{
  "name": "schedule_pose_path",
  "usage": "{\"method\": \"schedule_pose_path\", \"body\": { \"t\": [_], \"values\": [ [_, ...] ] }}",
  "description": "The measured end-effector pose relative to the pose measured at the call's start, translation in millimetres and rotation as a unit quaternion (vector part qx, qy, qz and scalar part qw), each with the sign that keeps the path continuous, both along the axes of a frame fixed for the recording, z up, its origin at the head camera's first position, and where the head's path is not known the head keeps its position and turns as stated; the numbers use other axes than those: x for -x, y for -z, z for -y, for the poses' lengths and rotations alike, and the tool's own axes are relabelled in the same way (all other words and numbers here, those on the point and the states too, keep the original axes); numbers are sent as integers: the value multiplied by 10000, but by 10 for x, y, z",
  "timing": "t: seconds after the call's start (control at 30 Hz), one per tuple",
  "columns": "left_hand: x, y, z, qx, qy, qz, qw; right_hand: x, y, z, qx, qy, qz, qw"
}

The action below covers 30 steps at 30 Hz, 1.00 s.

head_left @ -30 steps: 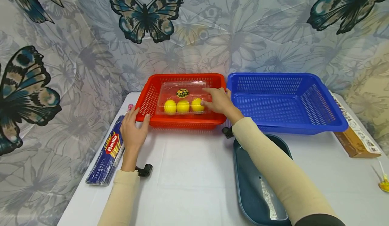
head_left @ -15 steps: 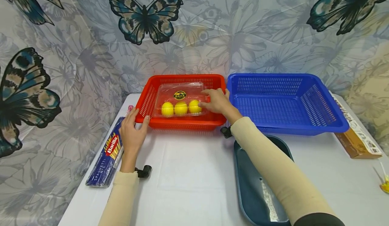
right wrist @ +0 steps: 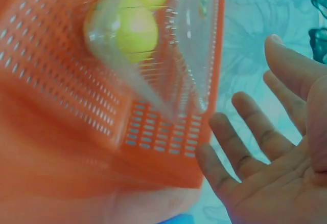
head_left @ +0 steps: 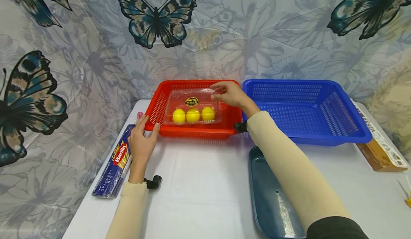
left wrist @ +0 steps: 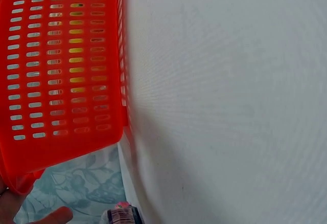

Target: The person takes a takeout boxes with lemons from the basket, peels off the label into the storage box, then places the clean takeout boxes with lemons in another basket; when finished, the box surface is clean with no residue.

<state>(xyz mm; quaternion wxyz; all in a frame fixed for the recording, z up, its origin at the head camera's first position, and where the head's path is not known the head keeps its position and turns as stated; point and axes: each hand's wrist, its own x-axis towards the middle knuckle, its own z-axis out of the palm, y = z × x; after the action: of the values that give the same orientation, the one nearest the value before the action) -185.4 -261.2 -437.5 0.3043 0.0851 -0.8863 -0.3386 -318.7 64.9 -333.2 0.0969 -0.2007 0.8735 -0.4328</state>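
Observation:
A clear plastic fruit box [head_left: 192, 92] with a black-and-gold label lies inside the red basket [head_left: 199, 133]. Three round yellow balls [head_left: 193, 115] sit in its near half. My right hand [head_left: 232, 95] hovers over the box's right back corner, thumb and fingers spread. In the right wrist view the fingers [right wrist: 265, 132] are extended past the basket rim and hold nothing. My left hand [head_left: 141, 144] rests at the basket's front left corner, thumb apart from the fingers. The left wrist view shows fingers [left wrist: 10, 203] right at the rim; most of that hand is out of view.
To the right stands a blue basket [head_left: 285, 116]. A dark teal tray [head_left: 273, 196] lies in front, partly under my right forearm. A blue Barilla spaghetti pack [head_left: 112, 167] lies at the left edge and a brown-and-white box [head_left: 382, 149] at the right. A patterned cloth hangs behind.
My right hand has let go of the box's right side and moved up toward its back corner. The box shifted slightly left, then back a little. The left hand stays at the basket corner.

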Motion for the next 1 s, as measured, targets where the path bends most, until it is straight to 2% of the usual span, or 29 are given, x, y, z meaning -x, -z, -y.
{"method": "schedule_pose_path", "body": {
  "t": [0.2, 0.4, 0.57, 0.83, 1.0],
  "values": [
    [-7, 5, 1, -36, -5, 63, 10000, 104, 35, 32, 442, 189, 593, 9971],
    [1, 23, 8, -57, 20, 66, 10000, 146, 152, 69, 745, 709, 1070, 9889],
    [-4, 1, 1, -84, 36, 32, 10000, 184, 258, 104, 919, 1091, 1255, 9818],
    [3, 0, 2, -119, 57, -50, 9999, 220, 305, 126, 775, 1023, 1595, 9788],
    [5, 0, 10, -135, 74, -74, 9999, 231, 318, 133, 639, 734, 1886, 9772]
  ]
}}
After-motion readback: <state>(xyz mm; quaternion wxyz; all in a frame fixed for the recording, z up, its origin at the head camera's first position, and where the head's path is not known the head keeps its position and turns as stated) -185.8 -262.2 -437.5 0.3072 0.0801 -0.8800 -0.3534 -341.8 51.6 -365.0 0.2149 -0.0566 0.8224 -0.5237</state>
